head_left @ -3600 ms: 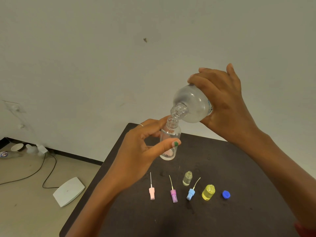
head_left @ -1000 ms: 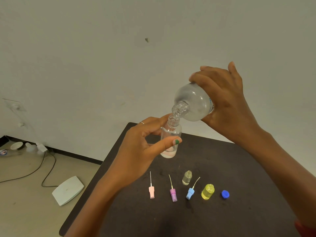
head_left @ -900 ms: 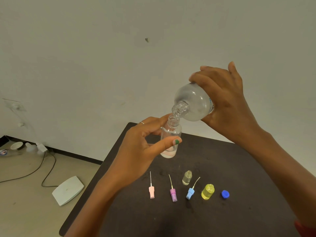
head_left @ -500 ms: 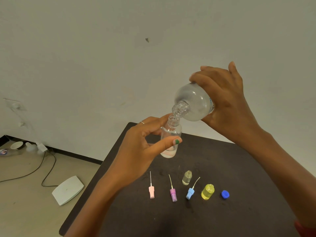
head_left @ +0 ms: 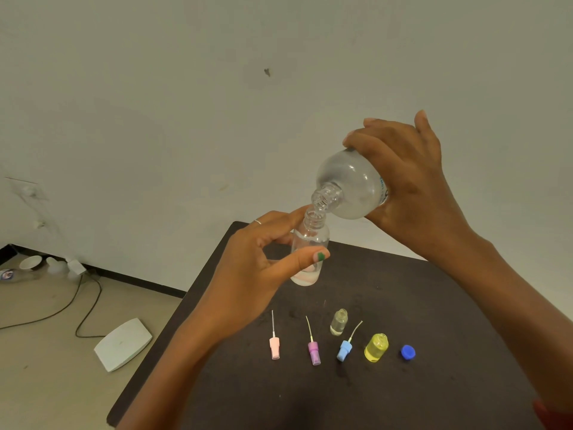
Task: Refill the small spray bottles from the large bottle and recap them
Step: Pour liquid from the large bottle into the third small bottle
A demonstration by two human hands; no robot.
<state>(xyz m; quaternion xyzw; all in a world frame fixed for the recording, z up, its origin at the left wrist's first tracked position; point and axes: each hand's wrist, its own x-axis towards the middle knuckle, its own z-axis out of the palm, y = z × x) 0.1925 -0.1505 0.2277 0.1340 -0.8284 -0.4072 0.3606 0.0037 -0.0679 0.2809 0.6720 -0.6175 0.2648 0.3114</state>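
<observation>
- The step in hand looks like the pour: the right hand (head_left: pixel 409 184) wraps its curled fingers round the large bottle (head_left: pixel 350 184) and tips it neck-down, its mouth resting just at the open mouth of the small clear bottle (head_left: pixel 310 249).
- The left hand (head_left: pixel 257 268) pinches that small clear bottle between thumb and fingers, holding it nearly upright above the far edge of the dark table (head_left: pixel 403 383).
- To do this well, keep the two mouths lined up and the tilt gentle; the small neck is narrow, so a fast stream would likely spill over the fingers.
- Stopping short of the neck should leave room for a spray stem to go in.
- The small clear bottle holds clear liquid; its exact level is hard to read behind the thumb.
- The large bottle looks partly full of clear liquid.
- Below the small clear bottle, on the table, stands a tiny clear vial (head_left: pixel 339 321), open, with a little liquid at its bottom.
- Right of the vial stands a yellow bottle (head_left: pixel 376 347), open and seemingly near full, with a blue cap (head_left: pixel 408 351) beside it.
- Three spray tops lie uncapped in a row: pink (head_left: pixel 274 347), purple (head_left: pixel 314 352), blue (head_left: pixel 344 350).
</observation>
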